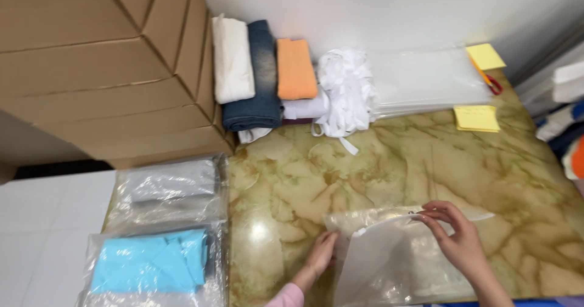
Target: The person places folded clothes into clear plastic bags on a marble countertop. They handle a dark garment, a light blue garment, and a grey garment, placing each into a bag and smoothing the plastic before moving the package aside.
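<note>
A clear plastic bag (395, 258) with white cloth inside is held on the marble table (389, 161), well below the folded clothes (267, 70): pinched by right hand (456, 234) fingers, gripped by left hand (320, 252).

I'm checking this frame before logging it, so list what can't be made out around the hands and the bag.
- Clear plastic bag, head view: bottom cut off by the frame's lower edge; its pale contents are blurred by the film.
- Left hand: fingertips hidden behind the bag's edge.
- Right hand: what its fingertips pinch is too small to tell.
- Red object: mostly hidden under a yellow notepad.
</note>
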